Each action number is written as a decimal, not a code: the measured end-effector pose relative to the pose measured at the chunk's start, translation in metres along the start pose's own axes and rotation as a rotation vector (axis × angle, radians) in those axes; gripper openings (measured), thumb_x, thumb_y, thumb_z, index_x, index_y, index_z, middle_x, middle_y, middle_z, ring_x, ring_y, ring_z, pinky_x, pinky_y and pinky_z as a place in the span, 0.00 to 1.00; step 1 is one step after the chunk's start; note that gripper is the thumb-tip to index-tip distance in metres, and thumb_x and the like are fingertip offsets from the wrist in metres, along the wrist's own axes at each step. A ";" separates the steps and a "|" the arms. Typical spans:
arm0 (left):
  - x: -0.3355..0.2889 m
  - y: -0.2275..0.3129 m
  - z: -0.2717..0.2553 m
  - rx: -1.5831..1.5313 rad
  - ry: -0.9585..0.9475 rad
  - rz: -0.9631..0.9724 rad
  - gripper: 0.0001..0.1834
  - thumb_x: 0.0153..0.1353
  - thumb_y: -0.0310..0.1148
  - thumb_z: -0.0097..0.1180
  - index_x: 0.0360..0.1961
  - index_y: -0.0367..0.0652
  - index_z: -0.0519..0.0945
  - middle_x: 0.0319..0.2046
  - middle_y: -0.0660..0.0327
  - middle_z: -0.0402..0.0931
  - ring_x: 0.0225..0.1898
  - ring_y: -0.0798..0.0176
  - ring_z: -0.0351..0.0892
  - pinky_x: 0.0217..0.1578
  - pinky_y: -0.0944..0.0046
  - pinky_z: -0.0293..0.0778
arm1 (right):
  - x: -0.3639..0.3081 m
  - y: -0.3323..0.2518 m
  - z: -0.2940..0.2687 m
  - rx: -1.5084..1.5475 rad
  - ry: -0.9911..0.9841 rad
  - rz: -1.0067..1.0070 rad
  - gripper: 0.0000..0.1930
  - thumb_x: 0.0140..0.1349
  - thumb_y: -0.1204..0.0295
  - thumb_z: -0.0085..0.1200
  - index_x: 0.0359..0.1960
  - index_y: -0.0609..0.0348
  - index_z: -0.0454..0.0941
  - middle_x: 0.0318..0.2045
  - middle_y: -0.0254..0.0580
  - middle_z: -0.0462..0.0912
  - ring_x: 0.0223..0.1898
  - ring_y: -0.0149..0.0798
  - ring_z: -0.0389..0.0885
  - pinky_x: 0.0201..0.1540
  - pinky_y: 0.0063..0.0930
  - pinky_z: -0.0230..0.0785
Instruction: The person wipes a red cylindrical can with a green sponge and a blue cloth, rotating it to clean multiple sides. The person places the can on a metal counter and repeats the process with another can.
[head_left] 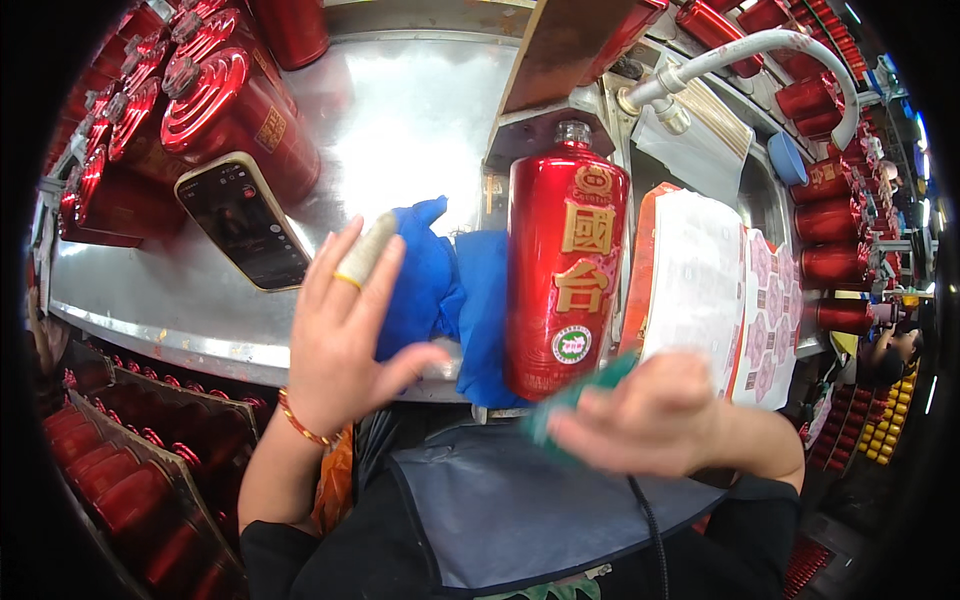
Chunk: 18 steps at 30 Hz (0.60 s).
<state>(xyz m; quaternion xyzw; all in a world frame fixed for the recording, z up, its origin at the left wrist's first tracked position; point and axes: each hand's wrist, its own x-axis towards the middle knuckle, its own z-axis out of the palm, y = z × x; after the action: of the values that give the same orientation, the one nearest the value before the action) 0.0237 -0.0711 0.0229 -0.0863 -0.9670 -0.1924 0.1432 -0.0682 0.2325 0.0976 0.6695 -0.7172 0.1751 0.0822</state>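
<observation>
The light is bright, making white glare on the metal table, while the right hand is motion-blurred and the fisheye edges bend into darkness.

Black sleeves end near the elbows, and a smooth grey-blue apron edged in dark trim covers the front, with a black cord over it. The left hand wears a pale finger cot with a yellow rim, and a red-and-yellow braided bracelet circles the wrist
</observation>
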 end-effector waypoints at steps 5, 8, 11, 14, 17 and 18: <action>-0.012 -0.012 0.011 -0.093 -0.119 -0.004 0.36 0.57 0.42 0.70 0.65 0.36 0.75 0.64 0.44 0.73 0.62 0.38 0.71 0.64 0.46 0.69 | -0.010 -0.016 -0.031 0.102 0.025 0.277 0.18 0.45 0.73 0.71 0.41 0.47 0.90 0.31 0.24 0.78 0.33 0.31 0.72 0.37 0.30 0.60; -0.007 -0.011 0.016 -0.077 -0.066 0.047 0.32 0.56 0.37 0.70 0.62 0.36 0.77 0.57 0.46 0.76 0.53 0.41 0.75 0.57 0.50 0.73 | 0.006 0.018 -0.026 0.211 0.213 0.523 0.13 0.51 0.76 0.73 0.40 0.55 0.88 0.26 0.33 0.78 0.28 0.34 0.69 0.32 0.29 0.58; -0.007 -0.009 0.024 -0.074 -0.011 0.020 0.29 0.56 0.35 0.70 0.59 0.37 0.79 0.49 0.48 0.78 0.46 0.44 0.75 0.51 0.51 0.74 | 0.040 0.056 -0.026 0.361 0.206 0.653 0.11 0.64 0.69 0.63 0.42 0.64 0.81 0.30 0.40 0.77 0.32 0.35 0.77 0.37 0.29 0.68; -0.008 -0.005 0.027 -0.087 0.039 -0.001 0.27 0.56 0.34 0.69 0.58 0.38 0.80 0.44 0.50 0.78 0.44 0.45 0.75 0.48 0.52 0.74 | 0.061 0.084 -0.013 0.266 0.134 0.524 0.13 0.66 0.66 0.62 0.42 0.65 0.80 0.32 0.45 0.79 0.32 0.41 0.78 0.38 0.31 0.69; -0.007 -0.006 0.029 -0.100 0.058 0.007 0.27 0.56 0.33 0.69 0.57 0.38 0.80 0.45 0.49 0.78 0.44 0.45 0.75 0.48 0.52 0.74 | 0.070 0.093 -0.010 0.175 0.101 0.425 0.12 0.66 0.67 0.62 0.41 0.65 0.80 0.32 0.45 0.80 0.34 0.42 0.79 0.40 0.31 0.71; -0.007 -0.007 0.030 -0.106 0.063 0.010 0.27 0.56 0.33 0.69 0.57 0.38 0.81 0.45 0.49 0.78 0.44 0.45 0.75 0.48 0.52 0.74 | 0.071 0.091 -0.010 0.178 0.074 0.422 0.12 0.66 0.67 0.62 0.41 0.65 0.80 0.32 0.45 0.80 0.34 0.41 0.79 0.40 0.31 0.71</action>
<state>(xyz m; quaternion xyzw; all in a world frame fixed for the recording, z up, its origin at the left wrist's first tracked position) 0.0216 -0.0660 -0.0083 -0.0924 -0.9500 -0.2453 0.1699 -0.1658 0.1742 0.1191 0.5027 -0.8194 0.2753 0.0108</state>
